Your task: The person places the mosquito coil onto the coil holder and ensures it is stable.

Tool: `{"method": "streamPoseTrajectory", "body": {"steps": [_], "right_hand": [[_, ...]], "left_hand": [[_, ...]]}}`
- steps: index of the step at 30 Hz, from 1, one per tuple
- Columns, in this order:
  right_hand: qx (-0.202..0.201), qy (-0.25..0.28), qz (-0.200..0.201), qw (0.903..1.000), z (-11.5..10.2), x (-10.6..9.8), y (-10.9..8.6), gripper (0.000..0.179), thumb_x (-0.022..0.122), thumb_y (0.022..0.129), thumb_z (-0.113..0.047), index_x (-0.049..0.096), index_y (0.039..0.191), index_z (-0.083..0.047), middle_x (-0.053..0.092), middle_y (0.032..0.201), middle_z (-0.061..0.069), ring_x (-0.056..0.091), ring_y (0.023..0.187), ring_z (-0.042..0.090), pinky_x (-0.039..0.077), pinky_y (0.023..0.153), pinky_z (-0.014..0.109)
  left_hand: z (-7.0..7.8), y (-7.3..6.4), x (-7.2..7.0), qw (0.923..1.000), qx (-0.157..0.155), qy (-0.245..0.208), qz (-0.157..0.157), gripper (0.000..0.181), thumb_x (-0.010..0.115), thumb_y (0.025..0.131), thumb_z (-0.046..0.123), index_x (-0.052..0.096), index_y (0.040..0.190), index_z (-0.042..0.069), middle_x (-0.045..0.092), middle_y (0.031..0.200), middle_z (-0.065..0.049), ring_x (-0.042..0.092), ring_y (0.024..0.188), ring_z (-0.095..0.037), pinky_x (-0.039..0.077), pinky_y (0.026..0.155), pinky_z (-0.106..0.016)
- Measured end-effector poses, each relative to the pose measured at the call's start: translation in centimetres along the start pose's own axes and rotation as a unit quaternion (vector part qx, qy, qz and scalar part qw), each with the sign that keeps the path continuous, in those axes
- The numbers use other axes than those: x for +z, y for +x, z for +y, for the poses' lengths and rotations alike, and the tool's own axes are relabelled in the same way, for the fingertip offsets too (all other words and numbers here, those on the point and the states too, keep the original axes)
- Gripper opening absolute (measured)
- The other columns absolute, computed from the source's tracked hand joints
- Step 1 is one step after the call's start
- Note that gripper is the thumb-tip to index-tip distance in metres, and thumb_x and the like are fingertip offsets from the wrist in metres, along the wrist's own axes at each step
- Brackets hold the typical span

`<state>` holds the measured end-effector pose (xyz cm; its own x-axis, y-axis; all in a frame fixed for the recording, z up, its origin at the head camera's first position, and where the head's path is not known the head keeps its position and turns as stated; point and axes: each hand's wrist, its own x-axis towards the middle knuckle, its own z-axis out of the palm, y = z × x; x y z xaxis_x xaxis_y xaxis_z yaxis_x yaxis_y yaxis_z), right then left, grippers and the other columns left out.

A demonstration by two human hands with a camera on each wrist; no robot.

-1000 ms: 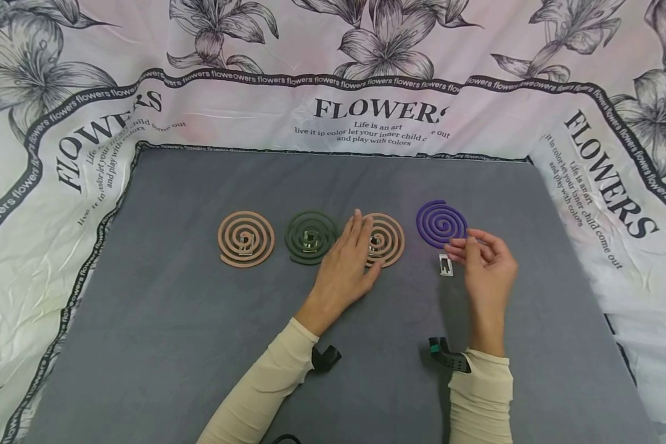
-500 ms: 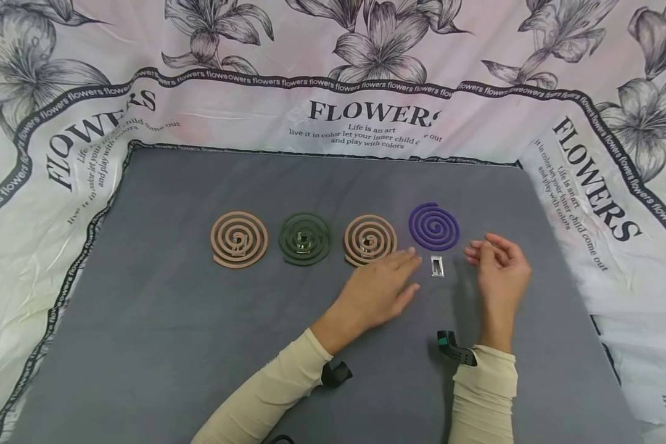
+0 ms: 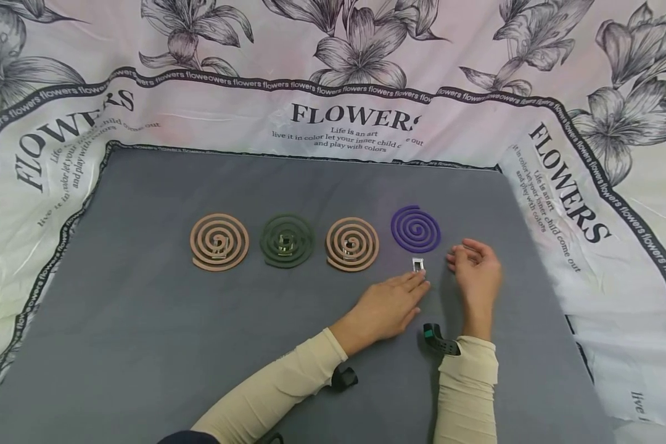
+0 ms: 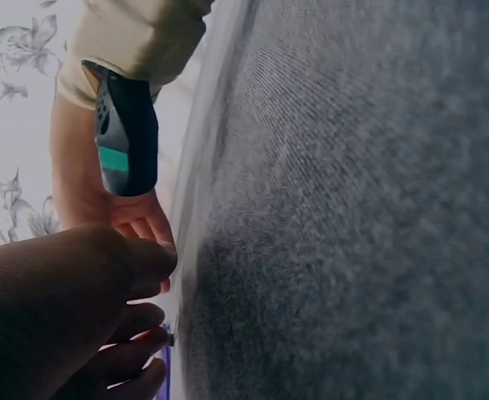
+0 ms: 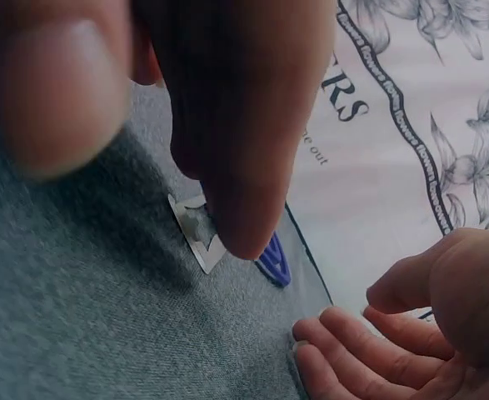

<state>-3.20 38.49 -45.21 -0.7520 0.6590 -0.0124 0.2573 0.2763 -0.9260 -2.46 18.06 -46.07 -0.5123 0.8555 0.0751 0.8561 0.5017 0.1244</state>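
Head: left hand (image 3: 382, 306) has moved off the second tan coil (image 3: 352, 244) to the metal stand (image 3: 418, 264), just nearer than the purple coil (image 3: 415, 229); work apparently shifts there. Fingers straight, gripping nothing.

Left wrist: right hand (image 4: 87, 193) loosely curled, seemingly empty.

Right wrist: left fingers overlap stand; contact unclear.

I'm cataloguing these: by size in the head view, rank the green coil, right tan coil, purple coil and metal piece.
Green coil and right tan coil, too alike to rank
Purple coil, slightly smaller
Metal piece, partly hidden

Grey tabletop (image 3: 255, 308), white flower-printed backdrop (image 3: 333, 95), perhaps plastic
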Motion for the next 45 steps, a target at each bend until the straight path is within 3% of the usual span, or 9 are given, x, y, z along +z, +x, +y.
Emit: {"method": "streamPoseTrajectory", "body": {"steps": [4,8,14,17,25,33,40,45], "right_hand": [[-0.007,-0.036,-0.014,0.9992,0.2,0.4,0.4,0.036,0.064,0.104,-0.013,0.064,0.136,0.004,0.074,0.118,0.026,0.07,0.071,-0.005,0.059,0.066,0.015],[-0.01,-0.086,-0.023,0.996,0.1,0.5,1.0,0.038,0.064,0.105,-0.021,0.065,0.137,-0.001,0.074,0.12,0.022,0.067,0.071,-0.004,0.055,0.064,0.013],[-0.035,-0.171,-0.052,0.9833,-0.4,0.8,1.7,0.044,0.064,0.105,-0.032,0.065,0.142,-0.007,0.075,0.127,0.014,0.069,0.102,0.019,0.046,0.078,0.019],[-0.045,-0.178,-0.068,0.9806,-0.8,1.2,2.0,0.047,0.065,0.105,-0.032,0.063,0.143,-0.006,0.075,0.127,0.015,0.068,0.108,0.028,0.046,0.079,0.023],[-0.039,-0.2,-0.097,0.9742,-1.7,2.4,2.5,0.052,0.068,0.103,-0.033,0.059,0.147,-0.006,0.072,0.131,0.018,0.069,0.113,0.033,0.049,0.089,0.034],[-0.02,-0.222,-0.116,0.968,-1.9,2.9,3.1,0.056,0.067,0.103,-0.036,0.058,0.149,-0.005,0.069,0.136,0.019,0.069,0.117,0.036,0.053,0.094,0.043],[-0.018,-0.242,-0.122,0.9624,-2.0,3.2,3.6,0.054,0.069,0.102,-0.033,0.061,0.145,-0.001,0.068,0.136,0.022,0.063,0.125,0.04,0.047,0.108,0.052],[-0.019,-0.248,-0.121,0.9609,-2.0,3.4,3.9,0.052,0.071,0.101,-0.03,0.063,0.142,0.001,0.067,0.136,0.024,0.06,0.127,0.042,0.045,0.111,0.054]], "left_hand": [[-0.1,0.2,0.2,0.9999,-0.006,0.0,-0.012,0.057,0.055,0.11,0.04,0.047,0.161,0.015,0.041,0.168,-0.003,0.039,0.154,-0.016,0.035,0.124,-0.029],[-0.2,0.6,0.2,0.9998,-0.008,-0.008,-0.015,0.06,0.057,0.109,0.042,0.047,0.161,0.015,0.041,0.168,-0.004,0.04,0.154,-0.018,0.035,0.124,-0.03],[-0.2,1.1,0.4,0.9996,-0.018,-0.01,-0.02,0.061,0.059,0.108,0.043,0.048,0.16,0.016,0.043,0.167,-0.004,0.041,0.153,-0.017,0.036,0.123,-0.03],[-0.2,1.3,0.5,0.9996,-0.019,-0.004,-0.021,0.061,0.061,0.107,0.043,0.049,0.16,0.016,0.044,0.166,-0.003,0.041,0.153,-0.016,0.036,0.123,-0.03],[0.0,1.4,0.6,0.999,-0.031,0.014,-0.029,0.064,0.063,0.103,0.038,0.047,0.161,0.016,0.042,0.168,0.001,0.038,0.155,-0.013,0.033,0.124,-0.03],[0.2,1.4,1.0,0.9975,-0.047,0.021,-0.048,0.072,0.064,0.103,0.044,0.041,0.165,0.017,0.034,0.172,0.003,0.033,0.157,-0.013,0.031,0.126,-0.033],[0.0,1.2,1.2,0.9973,-0.051,0.013,-0.051,0.073,0.061,0.105,0.048,0.037,0.167,0.018,0.03,0.174,0.004,0.028,0.159,-0.012,0.028,0.128,-0.033],[-0.2,1.2,1.3,0.9978,-0.049,0.007,-0.044,0.071,0.06,0.106,0.048,0.037,0.166,0.02,0.031,0.173,0.005,0.028,0.159,-0.011,0.027,0.128,-0.031]]}}
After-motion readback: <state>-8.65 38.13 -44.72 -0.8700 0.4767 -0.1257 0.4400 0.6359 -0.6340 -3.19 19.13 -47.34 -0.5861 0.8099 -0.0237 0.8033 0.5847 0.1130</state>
